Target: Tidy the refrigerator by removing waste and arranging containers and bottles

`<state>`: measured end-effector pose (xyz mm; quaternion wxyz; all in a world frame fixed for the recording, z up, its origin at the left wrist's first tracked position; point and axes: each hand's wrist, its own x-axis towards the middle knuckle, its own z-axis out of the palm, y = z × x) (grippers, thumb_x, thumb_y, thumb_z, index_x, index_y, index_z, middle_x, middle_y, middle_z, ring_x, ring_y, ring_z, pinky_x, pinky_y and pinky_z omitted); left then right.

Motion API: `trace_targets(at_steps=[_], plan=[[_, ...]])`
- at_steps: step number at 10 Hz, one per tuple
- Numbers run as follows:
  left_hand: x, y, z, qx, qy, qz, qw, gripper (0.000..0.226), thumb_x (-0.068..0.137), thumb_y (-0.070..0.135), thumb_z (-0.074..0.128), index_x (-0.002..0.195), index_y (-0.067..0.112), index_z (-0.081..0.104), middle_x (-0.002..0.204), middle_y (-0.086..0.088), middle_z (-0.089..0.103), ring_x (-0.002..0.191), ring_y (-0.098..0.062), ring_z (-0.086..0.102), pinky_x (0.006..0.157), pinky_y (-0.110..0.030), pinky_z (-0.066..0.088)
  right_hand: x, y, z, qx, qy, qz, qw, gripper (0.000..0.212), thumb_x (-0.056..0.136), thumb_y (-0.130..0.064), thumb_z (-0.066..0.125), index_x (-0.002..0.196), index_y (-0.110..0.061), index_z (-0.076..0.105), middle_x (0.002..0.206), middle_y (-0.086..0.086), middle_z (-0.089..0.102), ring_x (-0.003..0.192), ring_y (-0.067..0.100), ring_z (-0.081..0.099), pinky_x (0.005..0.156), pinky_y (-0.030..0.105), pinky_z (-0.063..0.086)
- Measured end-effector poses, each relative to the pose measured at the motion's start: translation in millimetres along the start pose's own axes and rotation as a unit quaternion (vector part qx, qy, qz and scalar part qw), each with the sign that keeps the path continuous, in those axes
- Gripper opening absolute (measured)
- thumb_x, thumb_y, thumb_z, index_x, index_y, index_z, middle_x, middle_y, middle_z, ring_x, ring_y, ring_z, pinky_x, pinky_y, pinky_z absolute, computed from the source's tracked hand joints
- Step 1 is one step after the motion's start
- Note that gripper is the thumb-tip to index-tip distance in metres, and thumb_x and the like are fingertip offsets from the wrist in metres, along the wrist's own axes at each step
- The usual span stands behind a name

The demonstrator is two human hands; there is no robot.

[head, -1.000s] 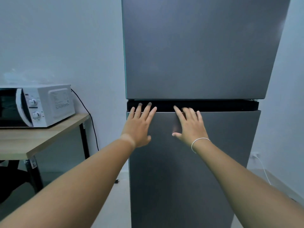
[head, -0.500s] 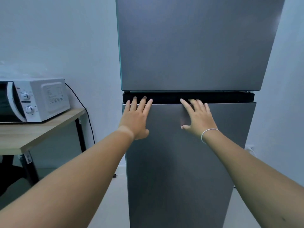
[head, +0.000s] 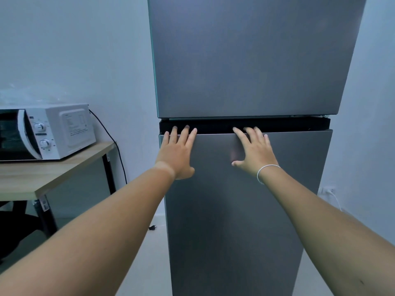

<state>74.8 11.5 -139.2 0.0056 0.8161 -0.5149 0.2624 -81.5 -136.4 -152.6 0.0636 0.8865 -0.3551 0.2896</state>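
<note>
A tall grey two-door refrigerator [head: 245,60] fills the middle of the view, both doors closed, so its inside is hidden. My left hand [head: 177,152] lies flat on the top left of the lower door [head: 235,221], fingers spread, their tips reaching into the dark gap [head: 213,126] between the doors. My right hand [head: 254,152], with a thin white band on the wrist, rests flat on the same door further right, fingertips at the gap's edge. Neither hand holds anything.
A white microwave [head: 47,133] stands on a wooden table [head: 53,171] with black legs at the left, its black cable [head: 115,150] hanging down the wall. A wall socket with a white cable [head: 329,192] is low on the right. Light floor lies on either side.
The view has shifted so the refrigerator sits a little lower and more to the right. Both hands stay on the lower door's top edge, fingertips slightly deeper at the gap.
</note>
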Motion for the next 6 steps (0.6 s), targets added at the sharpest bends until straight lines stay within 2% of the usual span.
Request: trace_targets(at_steps=[3, 4, 5, 6], plan=[[-7, 2, -2, -0.023, -0.022, 0.0, 0.999, 0.101, 0.079, 0.039, 0.057, 0.15, 0.015, -0.011, 0.162, -0.007, -0.008, 0.149, -0.036, -0.007, 0.123, -0.043, 0.006, -3, -1, -7, 0.036, -0.041, 0.013, 0.998, 0.1, 0.076, -0.038, 0.07, 0.15, -0.035, 0.003, 0.159, -0.001, 0.007, 0.149, 0.022, -0.005, 0.121, 0.039, 0.006], [-9, -4, -3, -0.023, -0.037, 0.015, 0.999, 0.098, 0.081, 0.039, 0.055, 0.151, 0.015, -0.01, 0.162, -0.006, -0.01, 0.149, -0.035, -0.007, 0.123, -0.041, 0.008, -3, -2, -13, 0.055, -0.074, 0.02, 0.996, 0.101, 0.076, -0.037, 0.071, 0.15, -0.036, 0.002, 0.16, -0.004, 0.003, 0.149, 0.02, -0.009, 0.121, 0.039, 0.014], [-15, -6, -15, -0.042, -0.062, 0.016, 0.997, 0.09, 0.086, 0.04, 0.05, 0.151, 0.014, -0.006, 0.162, -0.007, -0.011, 0.149, -0.034, -0.005, 0.123, -0.04, 0.009, -7, -8, -28, 0.096, -0.111, 0.036, 0.989, 0.098, 0.078, -0.037, 0.069, 0.15, -0.036, 0.003, 0.161, -0.008, -0.003, 0.148, 0.017, -0.012, 0.118, 0.038, 0.019], [-32, -1, -22, -0.131, -0.099, 0.019, 0.986, 0.076, 0.092, 0.038, 0.045, 0.152, 0.016, 0.004, 0.163, -0.003, -0.005, 0.15, -0.029, 0.002, 0.122, -0.038, 0.01, -21, -8, -37, 0.226, -0.142, 0.048, 0.962, 0.085, 0.081, -0.036, 0.066, 0.15, -0.032, 0.017, 0.16, -0.014, -0.001, 0.149, 0.012, -0.002, 0.118, 0.035, 0.019]])
